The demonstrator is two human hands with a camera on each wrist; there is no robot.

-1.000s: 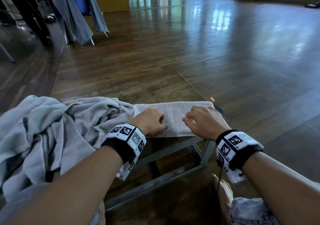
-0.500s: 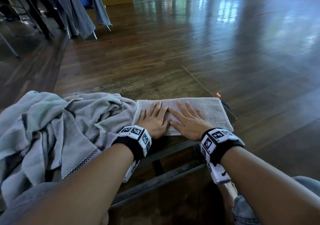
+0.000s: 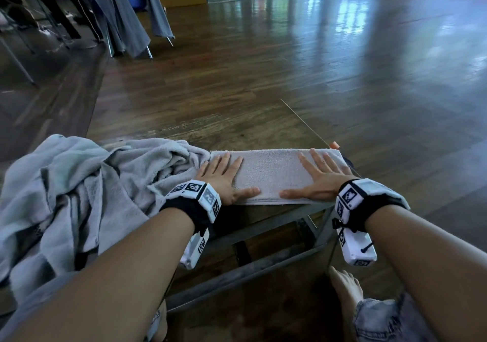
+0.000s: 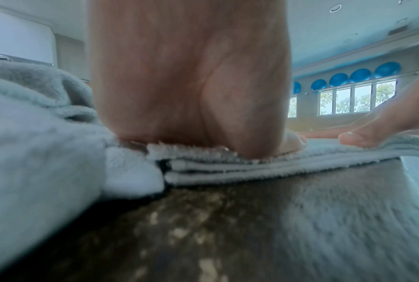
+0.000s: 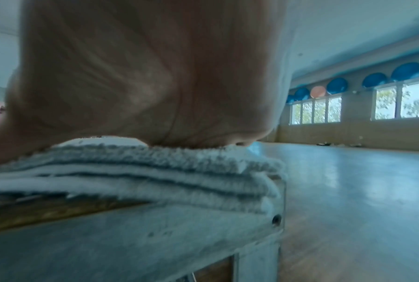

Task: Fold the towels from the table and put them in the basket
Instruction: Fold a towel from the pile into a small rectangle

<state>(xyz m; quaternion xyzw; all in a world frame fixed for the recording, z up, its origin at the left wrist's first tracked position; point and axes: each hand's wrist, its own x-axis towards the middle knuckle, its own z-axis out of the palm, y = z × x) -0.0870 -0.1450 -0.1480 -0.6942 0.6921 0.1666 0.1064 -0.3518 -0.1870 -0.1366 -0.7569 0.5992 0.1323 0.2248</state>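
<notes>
While both hands lie flat on it, the folded towel (image 3: 271, 175) rests at the right end of the table (image 3: 266, 211), with its near edge almost at the table's front rim. The left hand (image 3: 221, 176) presses the left end with straight fingers, and the right hand (image 3: 322, 176) presses the right end in the same way; neither hand grips anything, they only flatten the cloth.

Several risks seem possible from here. The right end of the towel reaches the corner of the table, so a push outward could slide it over the edge and open the layers. The left wrist view shows stacked layers that are not perfectly even, so lifting from one end only would probably let them separate. The heap of unfolded towels (image 3: 79, 196) touches the left end of the folded one, maybe lying a little over it, although the view is too blurred there to be sure; pulling could then drag the heap along. No basket is visible, so the carry may be long.
</notes>
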